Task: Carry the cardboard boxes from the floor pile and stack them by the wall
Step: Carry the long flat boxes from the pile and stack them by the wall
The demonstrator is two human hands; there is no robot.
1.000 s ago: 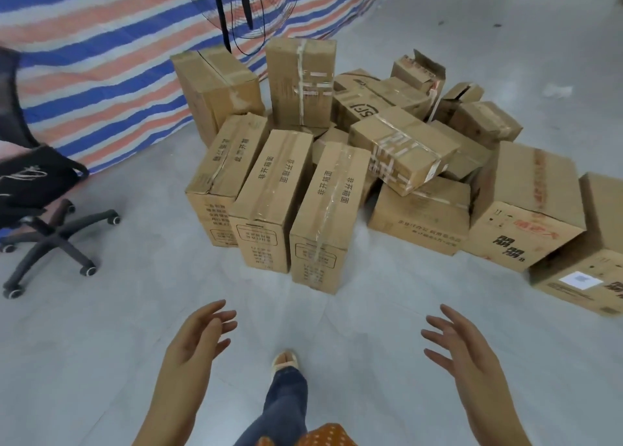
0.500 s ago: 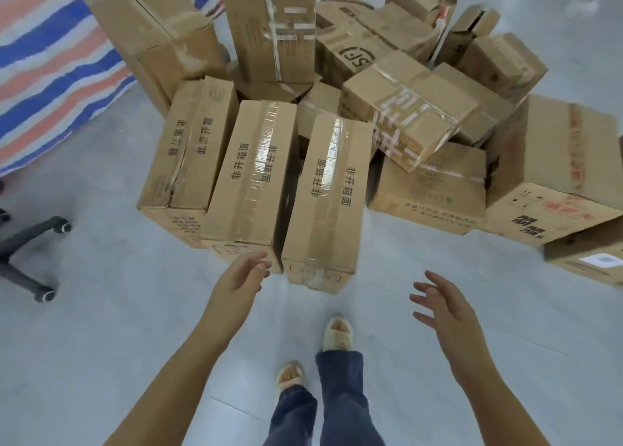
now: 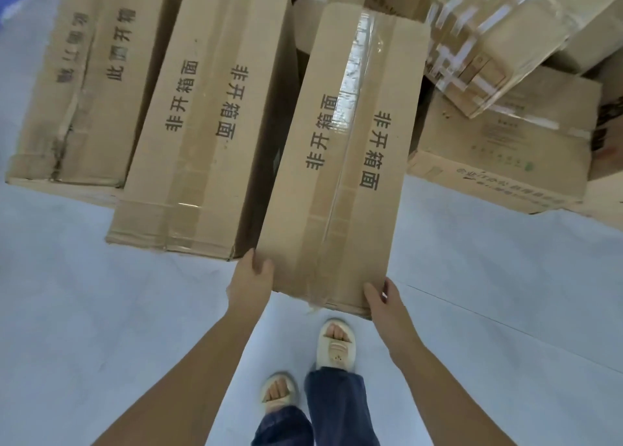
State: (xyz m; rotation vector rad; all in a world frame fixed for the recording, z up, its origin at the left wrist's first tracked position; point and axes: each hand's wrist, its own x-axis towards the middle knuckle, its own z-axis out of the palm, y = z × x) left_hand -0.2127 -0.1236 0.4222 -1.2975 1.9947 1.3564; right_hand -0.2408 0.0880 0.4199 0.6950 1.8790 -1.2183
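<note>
A long taped cardboard box (image 3: 340,162) with black printed characters stands at the front of the floor pile, right before me. My left hand (image 3: 249,282) grips its near left corner, thumb on the top face and fingers hidden down the side. My right hand (image 3: 382,299) grips its near right corner, thumb on top, fingers along the side. Two similar long boxes lie to its left, the nearer one (image 3: 205,118) almost touching it and the other (image 3: 87,85) further left.
A flat box (image 3: 505,152) lies to the right with a heavily taped box (image 3: 499,37) tilted on top of it. Grey floor (image 3: 101,310) spreads around my feet in pale sandals (image 3: 335,344).
I have stepped in and bent over the pile. Both hands went from open in the air to holding the near corners of the front box.
</note>
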